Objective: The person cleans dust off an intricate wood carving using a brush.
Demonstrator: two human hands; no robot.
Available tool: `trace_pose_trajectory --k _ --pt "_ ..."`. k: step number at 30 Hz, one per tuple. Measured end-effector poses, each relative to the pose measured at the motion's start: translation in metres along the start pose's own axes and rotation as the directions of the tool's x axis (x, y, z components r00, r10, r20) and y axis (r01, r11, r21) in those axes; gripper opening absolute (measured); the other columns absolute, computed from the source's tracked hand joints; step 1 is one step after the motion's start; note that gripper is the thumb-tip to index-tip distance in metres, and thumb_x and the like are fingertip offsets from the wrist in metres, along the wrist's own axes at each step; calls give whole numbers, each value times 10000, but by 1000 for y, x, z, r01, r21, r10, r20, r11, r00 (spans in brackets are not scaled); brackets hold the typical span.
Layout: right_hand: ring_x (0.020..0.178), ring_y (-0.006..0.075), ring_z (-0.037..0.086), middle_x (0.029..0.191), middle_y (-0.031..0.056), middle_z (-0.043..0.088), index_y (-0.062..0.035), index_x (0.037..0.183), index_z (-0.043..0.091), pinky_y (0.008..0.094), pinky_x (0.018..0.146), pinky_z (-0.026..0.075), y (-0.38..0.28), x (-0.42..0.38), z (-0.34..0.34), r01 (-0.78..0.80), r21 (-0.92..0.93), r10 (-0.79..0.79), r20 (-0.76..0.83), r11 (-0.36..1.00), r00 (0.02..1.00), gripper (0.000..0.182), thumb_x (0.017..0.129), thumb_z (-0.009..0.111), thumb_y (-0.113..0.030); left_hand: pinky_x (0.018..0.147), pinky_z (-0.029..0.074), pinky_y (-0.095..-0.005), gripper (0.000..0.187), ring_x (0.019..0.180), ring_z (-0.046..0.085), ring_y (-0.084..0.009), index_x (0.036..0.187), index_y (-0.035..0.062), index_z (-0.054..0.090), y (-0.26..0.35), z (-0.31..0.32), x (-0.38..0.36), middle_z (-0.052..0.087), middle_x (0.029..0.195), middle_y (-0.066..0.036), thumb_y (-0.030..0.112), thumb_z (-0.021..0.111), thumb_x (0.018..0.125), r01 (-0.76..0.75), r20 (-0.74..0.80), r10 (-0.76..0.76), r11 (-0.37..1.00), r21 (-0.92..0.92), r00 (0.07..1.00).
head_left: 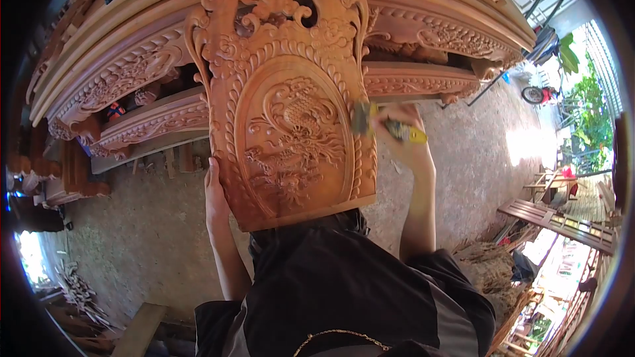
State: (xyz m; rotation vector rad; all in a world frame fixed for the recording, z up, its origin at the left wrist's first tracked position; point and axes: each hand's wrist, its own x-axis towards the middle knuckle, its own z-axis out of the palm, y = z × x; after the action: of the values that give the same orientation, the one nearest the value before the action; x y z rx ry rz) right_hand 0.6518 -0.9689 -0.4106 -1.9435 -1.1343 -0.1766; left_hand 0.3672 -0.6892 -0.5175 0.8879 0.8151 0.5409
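Note:
A carved wooden panel [301, 125] with a dragon relief in an oval border leans up from my lap, its lower edge against my body. My left hand [215, 188] grips the panel's left edge near the bottom, with part of the fingers hidden behind it. In my right hand [405, 133] is a brush [362, 118] with a yellow and black handle, blurred by motion. Its greyish head overlaps the right border of the carving, beside the dragon's oval.
Behind the panel stands large carved wooden furniture [126, 73] with stacked beams. Wood scraps [83, 294] lie at lower left on the concrete floor [149, 225]. A slatted wooden piece [559, 223] sits at right, and a red motorbike [537, 95] stands farther back.

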Motion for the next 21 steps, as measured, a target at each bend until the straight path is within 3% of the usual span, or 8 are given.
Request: trace_pose_trajectory --k 5,6,10,12,16,17,18,21 --pt "885 228 609 871 30 688 -95 865 688 364 896 417 1 51 33 -1 43 14 -307 999 952 64 855 747 -118 785 554 -278 569 916 670 -145 1316 -19 558 -7 -13 4 674 1101 -83 479 485 1051 43 73 -45 999 21 996" --pt "885 228 609 871 30 688 -95 865 688 364 896 417 -1 51 31 1 46 13 -307 999 952 64 855 747 -118 744 548 -260 563 847 662 -136 1310 -15 563 -5 -1 1 676 1036 -72 478 488 1050 12 -10 -12 1000 7 1000" --pt "876 207 624 858 39 688 -79 863 689 362 877 427 -8 41 12 138 31 -138 4 990 990 59 860 742 -104 690 535 -236 551 772 651 -117 1297 -11 574 -10 -16 7 677 965 -53 476 488 1052 34 -54 -30 997 69 998" --pt "871 211 631 856 49 685 -69 862 694 369 911 424 -12 29 -8 -219 161 130 436 962 891 60 853 747 -95 749 537 -255 558 859 658 -130 1306 -15 571 -10 -17 7 675 1049 -68 475 485 1053 13 -5 -13 998 61 1000" --pt "875 202 615 841 41 680 -54 841 689 353 907 426 -11 17 -26 -408 72 286 601 910 746 90 841 766 -101 916 514 -305 584 1087 637 -165 1344 -30 554 -8 -6 4 639 1259 -99 473 475 1057 -61 30 60 998 21 998" --pt "884 199 609 844 38 680 -59 862 698 356 897 431 -6 19 -21 -163 3 151 357 987 922 99 837 777 -113 916 514 -305 584 1087 637 -165 1344 -30 554 -7 -5 3 639 1259 -99 473 475 1057 -57 31 56 998 22 998" --pt "894 197 603 846 35 679 -65 883 707 359 886 437 -2 21 -18 64 -133 -50 108 989 993 114 832 788 -125 937 504 -308 587 1105 630 -169 1355 -31 547 -7 -5 3 635 1272 -102 471 475 1058 -50 39 50 999 -3 998" --pt "915 193 597 863 30 684 -98 919 725 369 882 453 1 30 -8 50 -248 -86 -134 968 987 129 823 800 -140 938 503 -306 582 1096 633 -169 1353 -30 550 -6 -5 2 642 1260 -100 467 474 1059 -30 32 31 1000 -8 999"
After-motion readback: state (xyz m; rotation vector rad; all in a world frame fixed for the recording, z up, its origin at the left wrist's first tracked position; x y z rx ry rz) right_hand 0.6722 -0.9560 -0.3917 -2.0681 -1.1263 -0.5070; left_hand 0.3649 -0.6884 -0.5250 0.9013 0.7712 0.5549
